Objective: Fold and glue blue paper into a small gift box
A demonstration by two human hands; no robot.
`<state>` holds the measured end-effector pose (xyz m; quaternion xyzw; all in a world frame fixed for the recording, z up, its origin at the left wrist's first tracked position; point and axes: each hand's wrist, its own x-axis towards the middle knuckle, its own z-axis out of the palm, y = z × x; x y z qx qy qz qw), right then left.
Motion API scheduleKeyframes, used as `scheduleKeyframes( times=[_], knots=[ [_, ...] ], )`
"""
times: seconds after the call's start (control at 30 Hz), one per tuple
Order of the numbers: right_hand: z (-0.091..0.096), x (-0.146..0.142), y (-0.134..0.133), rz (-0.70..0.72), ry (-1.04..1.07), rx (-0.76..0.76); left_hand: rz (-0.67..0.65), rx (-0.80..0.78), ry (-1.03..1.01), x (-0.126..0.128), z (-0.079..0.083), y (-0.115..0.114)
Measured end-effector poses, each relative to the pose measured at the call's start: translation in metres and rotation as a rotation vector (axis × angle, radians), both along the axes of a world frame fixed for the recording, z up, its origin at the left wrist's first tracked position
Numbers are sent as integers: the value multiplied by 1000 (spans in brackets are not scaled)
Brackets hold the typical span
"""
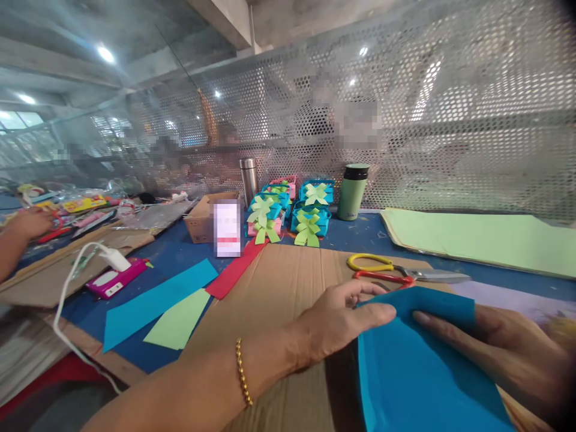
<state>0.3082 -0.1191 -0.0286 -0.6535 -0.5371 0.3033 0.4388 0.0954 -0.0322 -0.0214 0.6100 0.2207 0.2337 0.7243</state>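
Blue paper is above a cardboard sheet on the bench, the left hand and right hand nearly closed, pinching its far edge. Behind stand a small cardboard box, contents hidden, a capped steel flask, bow-fronted baskets and a lidded green tumbler.

The only view looks out from the person's head, facing forward and somewhat down across the blue table. It sits near the left hand at 5 o'clock and the right hand at 4, well apart from the perforated screen at 1. The dark corner at 2 o'clock may be the lens edge.
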Motion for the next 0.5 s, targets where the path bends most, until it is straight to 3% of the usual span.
scheduleKeyframes(
  times=[0.1,0.37,0.5],
  knots=[
    [-10,4,-4,20,93,-168,-4,39,28,-2,0,-1],
    [-20,4,-5,-65,52,-179,-44,11,22,-4,-1,-2],
    [-23,5,-3,-4,31,-198,-39,1,31,-4,0,-2]
  ],
)
